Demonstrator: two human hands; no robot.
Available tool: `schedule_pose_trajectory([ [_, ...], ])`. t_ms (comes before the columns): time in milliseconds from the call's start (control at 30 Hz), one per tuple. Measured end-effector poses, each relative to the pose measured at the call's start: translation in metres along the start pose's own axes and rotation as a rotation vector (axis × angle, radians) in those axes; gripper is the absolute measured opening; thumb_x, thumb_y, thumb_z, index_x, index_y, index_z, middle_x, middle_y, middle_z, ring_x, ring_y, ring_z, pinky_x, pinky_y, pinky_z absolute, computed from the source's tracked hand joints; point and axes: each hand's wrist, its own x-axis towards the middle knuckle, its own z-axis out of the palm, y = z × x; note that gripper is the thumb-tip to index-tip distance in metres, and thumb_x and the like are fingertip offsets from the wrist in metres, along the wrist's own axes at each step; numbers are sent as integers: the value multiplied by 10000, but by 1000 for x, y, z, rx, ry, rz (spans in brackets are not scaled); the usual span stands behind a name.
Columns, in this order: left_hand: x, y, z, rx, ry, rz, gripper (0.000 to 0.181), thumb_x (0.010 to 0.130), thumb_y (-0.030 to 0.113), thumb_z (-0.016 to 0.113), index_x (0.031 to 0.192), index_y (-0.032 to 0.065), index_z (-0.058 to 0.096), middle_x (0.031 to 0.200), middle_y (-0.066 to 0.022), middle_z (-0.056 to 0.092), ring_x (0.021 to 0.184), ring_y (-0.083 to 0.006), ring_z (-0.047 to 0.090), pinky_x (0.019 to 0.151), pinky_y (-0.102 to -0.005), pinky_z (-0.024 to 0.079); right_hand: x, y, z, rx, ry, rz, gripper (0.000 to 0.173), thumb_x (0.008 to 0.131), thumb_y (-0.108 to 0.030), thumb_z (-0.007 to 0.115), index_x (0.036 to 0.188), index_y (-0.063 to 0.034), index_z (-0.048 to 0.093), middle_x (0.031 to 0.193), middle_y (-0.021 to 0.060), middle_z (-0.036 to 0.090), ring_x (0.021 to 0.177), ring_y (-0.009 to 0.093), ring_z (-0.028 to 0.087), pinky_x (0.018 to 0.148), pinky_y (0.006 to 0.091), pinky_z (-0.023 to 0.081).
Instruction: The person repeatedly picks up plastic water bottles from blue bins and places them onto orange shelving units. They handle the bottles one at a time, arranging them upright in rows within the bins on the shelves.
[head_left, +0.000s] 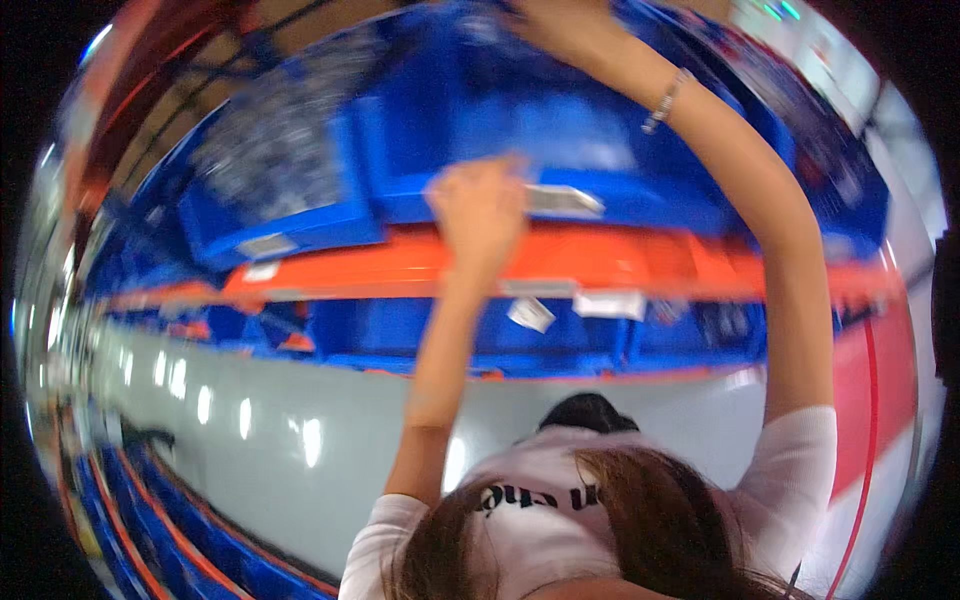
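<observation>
My left hand (480, 199) is at the front edge of a blue plastic bin (420, 199), its fingers bent by the bin's rim; blur hides whether it grips the rim. My right hand (559, 26) reaches over the back part of the same bin near the top of the view, a bracelet on its wrist. Its fingers are blurred and partly cut off, so what it touches cannot be told. A white label (562, 200) is on the bin's front, just right of my left hand.
Another blue bin (285, 232), holding many blurred clear or grey items, stands to the left. The bins rest on an orange shelf beam (360, 266) with labels. Lower blue bins (450, 330) sit beneath it. More racking (187, 540) stands at the lower left, across a grey floor (255, 435).
</observation>
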Motion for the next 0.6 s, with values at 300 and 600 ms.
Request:
schedule_pose_trajectory([
  [300, 17, 93, -40, -389, 449, 353, 871, 684, 368, 838, 1363, -7, 442, 1342, -175, 490, 1189, -329, 419, 1018, -427, 300, -123, -3, -303, 561, 634, 201, 247, 782, -120, 683, 1018, -69, 629, 833, 106, 598, 743, 253, 602, 656, 350, 501],
  [600, -81, 281, 41, -987, 50, 501, 775, 642, 245, 869, 1292, 32, 505, 1266, -124, 535, 1180, -318, 454, 1011, -421, 340, -340, 12, -359, 464, 662, 608, 393, 796, -165, 714, 1142, 2, 625, 1064, 175, 631, 937, 270, 615, 813, 348, 506],
])
